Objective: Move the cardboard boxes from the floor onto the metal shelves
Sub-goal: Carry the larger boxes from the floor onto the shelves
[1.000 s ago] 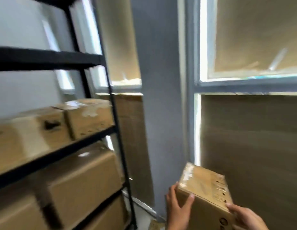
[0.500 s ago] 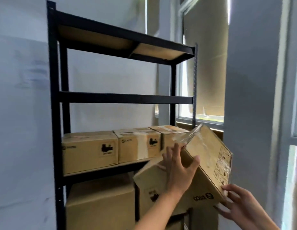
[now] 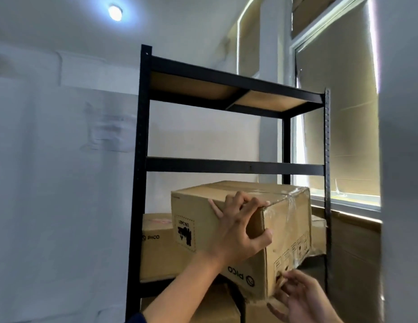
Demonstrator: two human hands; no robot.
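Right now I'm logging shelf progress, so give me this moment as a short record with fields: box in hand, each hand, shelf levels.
carried box: cardboard box, raised in front of the metal shelves, printing upside down
left hand: left hand grips its upper near corner
right hand: right hand at its lower corner, fingers spread, touching
top two levels: nothing seen on them
level behind: stored boxes, partly hidden

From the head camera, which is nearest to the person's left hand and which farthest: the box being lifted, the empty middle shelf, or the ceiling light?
1. The lifted box: the left hand grips its upper near corner, so they touch.
2. The middle shelf bar: above the hand, just over the box.
3. The ceiling light: far up, to the upper left.
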